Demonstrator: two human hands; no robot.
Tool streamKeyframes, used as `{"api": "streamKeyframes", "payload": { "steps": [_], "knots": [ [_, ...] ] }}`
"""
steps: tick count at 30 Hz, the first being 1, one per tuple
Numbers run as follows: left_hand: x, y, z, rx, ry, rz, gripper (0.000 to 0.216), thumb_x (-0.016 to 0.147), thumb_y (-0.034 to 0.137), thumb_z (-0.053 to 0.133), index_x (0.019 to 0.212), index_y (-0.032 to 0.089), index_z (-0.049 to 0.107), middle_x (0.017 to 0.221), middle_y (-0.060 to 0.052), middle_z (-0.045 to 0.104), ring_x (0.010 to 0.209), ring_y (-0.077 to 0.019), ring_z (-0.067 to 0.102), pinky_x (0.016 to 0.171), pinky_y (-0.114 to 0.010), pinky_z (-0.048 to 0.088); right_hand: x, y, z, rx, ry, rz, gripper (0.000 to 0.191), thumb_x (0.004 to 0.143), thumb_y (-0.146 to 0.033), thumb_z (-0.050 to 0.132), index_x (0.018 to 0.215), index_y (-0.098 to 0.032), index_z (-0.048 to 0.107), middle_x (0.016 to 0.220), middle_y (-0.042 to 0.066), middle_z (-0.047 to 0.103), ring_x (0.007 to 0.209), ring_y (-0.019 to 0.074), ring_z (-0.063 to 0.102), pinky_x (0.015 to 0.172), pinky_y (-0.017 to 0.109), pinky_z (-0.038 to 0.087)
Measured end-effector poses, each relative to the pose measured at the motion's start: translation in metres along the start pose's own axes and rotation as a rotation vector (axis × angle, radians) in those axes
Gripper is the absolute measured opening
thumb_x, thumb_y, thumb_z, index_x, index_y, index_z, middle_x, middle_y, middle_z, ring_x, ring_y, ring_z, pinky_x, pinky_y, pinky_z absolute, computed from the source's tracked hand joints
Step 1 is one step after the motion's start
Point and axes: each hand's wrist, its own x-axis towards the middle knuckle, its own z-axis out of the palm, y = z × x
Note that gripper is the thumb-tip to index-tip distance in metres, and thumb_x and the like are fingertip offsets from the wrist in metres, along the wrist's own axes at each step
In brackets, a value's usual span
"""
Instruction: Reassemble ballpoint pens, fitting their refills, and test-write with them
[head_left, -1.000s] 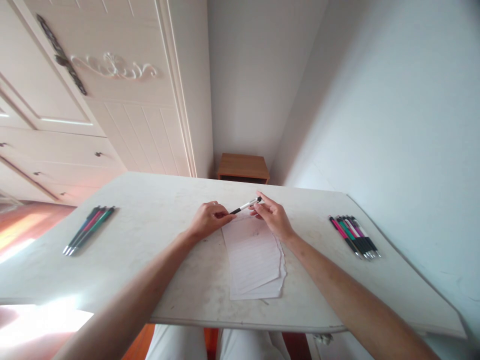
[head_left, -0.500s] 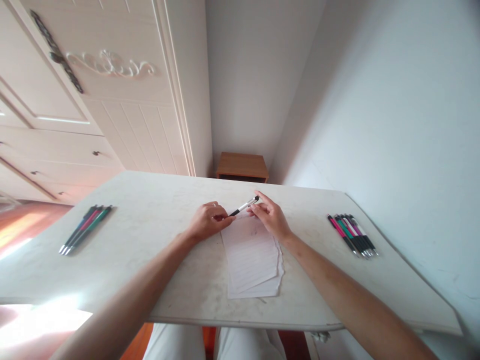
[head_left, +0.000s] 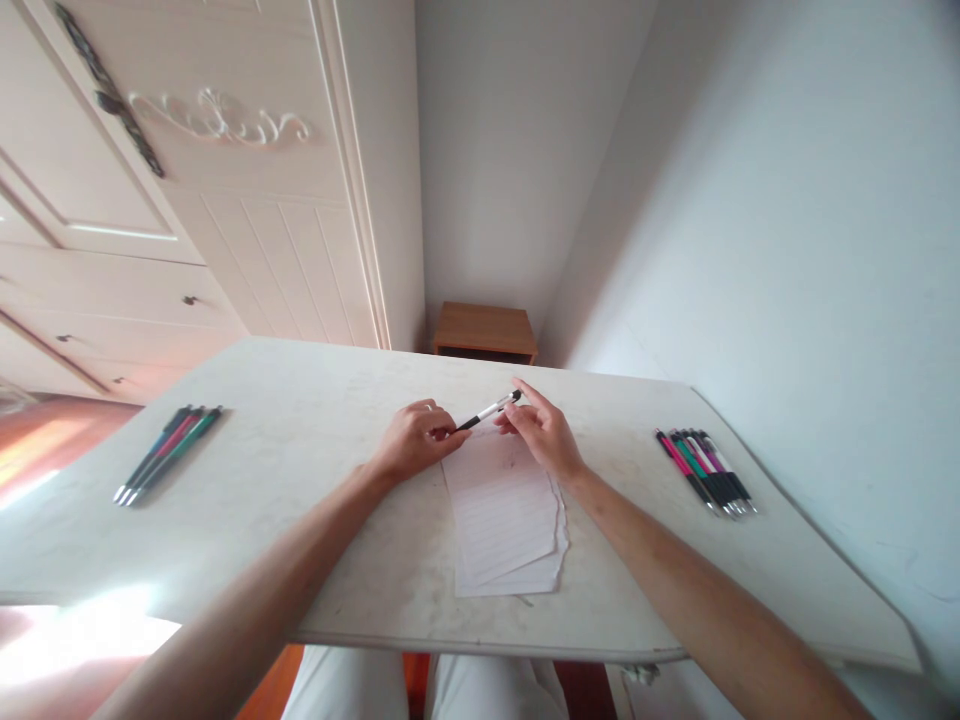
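White-and-black slim plastic-looking pen (head_left: 491, 409) lies between the two hands, just over the far end of the loose ruled white paper sheets (head_left: 510, 520). Its long axis slants from near left, where the black grip is, to far right, where the black button end is. The left hand (head_left: 416, 440) pinches the grip end between thumb and curled fingers. The right hand (head_left: 549, 437) is at the button end, index finger extended to the button and thumb beside the barrel; whether it grips, I cannot tell. Both hands are equally close to the pen. Well apart, coloured pens lie in a left cluster (head_left: 169, 455) and a right cluster (head_left: 705, 470) on the worn white table (head_left: 322, 400).
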Motion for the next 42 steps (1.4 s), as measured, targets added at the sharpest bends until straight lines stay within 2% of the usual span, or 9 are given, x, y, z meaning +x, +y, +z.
{"api": "streamKeyframes", "payload": {
  "steps": [10, 22, 32, 42],
  "knots": [
    [-0.0024, -0.0019, 0.0016, 0.028, -0.048, 0.014, 0.027, 0.08, 0.029, 0.064, 0.057, 0.017, 0.059, 0.057, 0.001, 0.049, 0.056, -0.011, 0.046, 0.055, -0.023, 0.034, 0.0016, 0.006, -0.0003, 0.03, 0.006, 0.018, 0.066, 0.085, -0.051, 0.063, 0.138, -0.014, 0.051, 0.085, 0.007, 0.075, 0.074, 0.0179, 0.071, 0.078, 0.036, 0.059],
    [-0.003, 0.0015, -0.0001, 0.04, -0.048, 0.012, 0.027, 0.081, 0.03, 0.064, 0.057, 0.018, 0.059, 0.058, 0.001, 0.049, 0.055, -0.0109, 0.045, 0.054, -0.023, 0.033, 0.0022, 0.002, -0.0015, 0.037, -0.047, 0.007, 0.066, 0.082, -0.049, 0.067, 0.137, -0.017, 0.053, 0.087, 0.007, 0.076, 0.08, 0.0206, 0.072, 0.085, 0.043, 0.058],
    [-0.0036, 0.0006, 0.0004, 0.044, -0.039, 0.0, 0.031, 0.082, 0.034, 0.063, 0.057, 0.018, 0.059, 0.058, 0.001, 0.049, 0.055, -0.0109, 0.044, 0.055, -0.023, 0.033, 0.0031, 0.0049, -0.0019, -0.007, -0.054, 0.01, 0.065, 0.083, -0.048, 0.065, 0.138, -0.016, 0.052, 0.089, 0.008, 0.076, 0.082, 0.0217, 0.073, 0.085, 0.042, 0.058],
    [0.0004, -0.0017, -0.0009, 0.018, -0.053, -0.096, 0.03, 0.081, 0.038, 0.064, 0.059, 0.017, 0.061, 0.056, 0.002, 0.045, 0.054, -0.0105, 0.043, 0.056, -0.023, 0.033, -0.003, 0.0037, 0.0052, -0.152, -0.025, -0.099, 0.065, 0.087, -0.038, 0.06, 0.145, -0.016, 0.04, 0.087, 0.006, 0.076, 0.077, 0.0196, 0.071, 0.08, 0.036, 0.056]
  ]
}}
